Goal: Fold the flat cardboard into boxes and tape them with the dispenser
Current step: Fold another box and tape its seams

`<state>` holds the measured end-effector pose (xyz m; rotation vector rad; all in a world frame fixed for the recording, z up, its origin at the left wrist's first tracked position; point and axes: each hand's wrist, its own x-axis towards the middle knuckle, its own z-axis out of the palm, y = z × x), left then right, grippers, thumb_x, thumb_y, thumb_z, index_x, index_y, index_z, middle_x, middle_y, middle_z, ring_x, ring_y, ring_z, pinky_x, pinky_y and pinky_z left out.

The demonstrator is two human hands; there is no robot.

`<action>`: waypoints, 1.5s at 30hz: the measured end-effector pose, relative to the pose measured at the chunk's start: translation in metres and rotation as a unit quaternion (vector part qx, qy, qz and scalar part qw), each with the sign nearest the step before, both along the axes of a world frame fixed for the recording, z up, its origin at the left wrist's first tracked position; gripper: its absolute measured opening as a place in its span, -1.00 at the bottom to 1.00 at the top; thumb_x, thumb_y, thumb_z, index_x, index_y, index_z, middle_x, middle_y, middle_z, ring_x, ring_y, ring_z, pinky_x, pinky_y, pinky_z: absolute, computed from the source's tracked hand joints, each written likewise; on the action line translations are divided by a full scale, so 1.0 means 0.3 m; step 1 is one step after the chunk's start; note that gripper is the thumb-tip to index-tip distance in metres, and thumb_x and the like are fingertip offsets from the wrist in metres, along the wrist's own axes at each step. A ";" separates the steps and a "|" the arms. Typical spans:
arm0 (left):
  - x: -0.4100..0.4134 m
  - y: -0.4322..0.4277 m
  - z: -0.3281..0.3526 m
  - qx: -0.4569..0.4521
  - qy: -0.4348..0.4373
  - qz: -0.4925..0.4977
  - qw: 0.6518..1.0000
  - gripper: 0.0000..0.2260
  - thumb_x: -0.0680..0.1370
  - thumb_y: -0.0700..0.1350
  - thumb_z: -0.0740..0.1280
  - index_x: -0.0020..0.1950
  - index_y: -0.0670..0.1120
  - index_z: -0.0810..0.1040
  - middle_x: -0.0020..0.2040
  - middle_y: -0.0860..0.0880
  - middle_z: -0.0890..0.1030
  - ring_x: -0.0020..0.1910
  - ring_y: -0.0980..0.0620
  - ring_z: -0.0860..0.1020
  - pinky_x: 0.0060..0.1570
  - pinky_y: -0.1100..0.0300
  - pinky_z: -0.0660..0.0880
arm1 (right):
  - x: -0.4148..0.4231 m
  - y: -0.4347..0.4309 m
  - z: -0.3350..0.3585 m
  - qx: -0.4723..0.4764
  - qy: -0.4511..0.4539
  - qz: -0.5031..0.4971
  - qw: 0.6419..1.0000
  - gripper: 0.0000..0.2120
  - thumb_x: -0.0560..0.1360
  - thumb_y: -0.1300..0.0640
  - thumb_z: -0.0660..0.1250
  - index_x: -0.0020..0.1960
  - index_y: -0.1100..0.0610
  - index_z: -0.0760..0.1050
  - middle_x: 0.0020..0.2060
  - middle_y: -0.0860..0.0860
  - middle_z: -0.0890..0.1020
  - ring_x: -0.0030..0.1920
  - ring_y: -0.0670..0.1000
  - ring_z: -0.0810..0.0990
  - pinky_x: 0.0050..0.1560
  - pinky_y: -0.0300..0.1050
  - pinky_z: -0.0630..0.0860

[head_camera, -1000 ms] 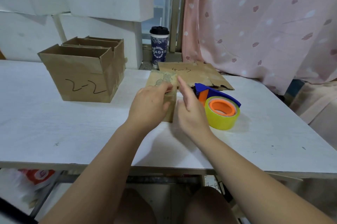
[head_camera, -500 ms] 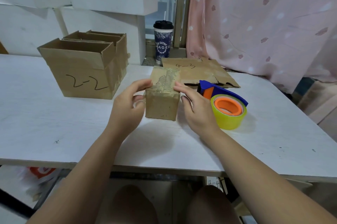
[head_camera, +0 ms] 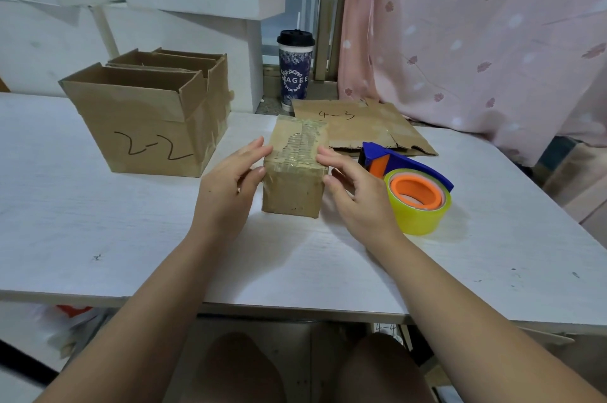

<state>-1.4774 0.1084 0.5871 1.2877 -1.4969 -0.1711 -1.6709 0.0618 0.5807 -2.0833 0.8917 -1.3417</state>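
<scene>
A small closed cardboard box point(head_camera: 292, 189) with wrinkled clear tape along its top stands on the white table point(head_camera: 98, 222). My left hand point(head_camera: 226, 186) lies against its left side, fingertips touching the top left edge. On the other side, my right hand point(head_camera: 358, 199) touches the top right edge with its fingertips, fingers relaxed. The tape dispenser point(head_camera: 417, 195), blue and orange with a yellowish roll, lies just right of my right hand. Behind the box lies a flat cardboard sheet point(head_camera: 361, 126) marked "4-3".
Two open cardboard boxes point(head_camera: 144, 126), the front one marked "2-2", stand at the back left. A lidded paper cup point(head_camera: 294, 71) sits on the sill behind the table. A pink curtain point(head_camera: 476, 41) hangs at the right. White blocks line the back wall.
The flattened cardboard has been squared up into a standing box and set on the table. Both hands moved from its top to its sides and their grip has loosened.
</scene>
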 end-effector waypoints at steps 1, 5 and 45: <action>-0.001 -0.002 0.000 0.005 -0.015 0.001 1.000 -0.68 0.57 -0.30 0.24 0.28 -0.03 0.53 0.23 0.36 0.36 0.12 0.22 0.49 0.08 0.44 0.41 | 0.001 0.000 0.000 0.001 -0.002 -0.001 1.000 -0.69 0.54 0.32 0.28 0.22 0.05 0.55 0.19 -0.36 0.46 0.30 -0.30 0.42 0.29 -0.29 0.40; -0.001 -0.011 -0.007 0.019 -0.077 -0.014 0.997 -0.74 0.59 -0.31 0.16 0.24 -0.16 0.47 0.31 0.27 0.35 0.03 0.12 0.46 0.04 0.24 0.37 | 0.011 0.005 -0.001 0.000 -0.004 -0.002 1.000 -0.72 0.54 0.30 0.28 0.20 0.07 0.56 0.18 -0.35 0.48 0.32 -0.23 0.43 0.35 -0.09 0.40; -0.029 -0.009 0.059 0.046 -0.056 -0.004 0.997 -0.81 0.53 -0.05 0.36 0.03 0.26 0.57 -0.02 0.23 0.40 0.17 0.04 0.31 0.22 0.20 0.18 | 0.008 -0.029 0.041 0.080 -0.058 0.024 0.995 -0.82 0.45 0.22 0.44 -0.07 -0.06 0.60 0.02 -0.19 0.63 0.15 -0.18 0.58 0.24 -0.13 0.48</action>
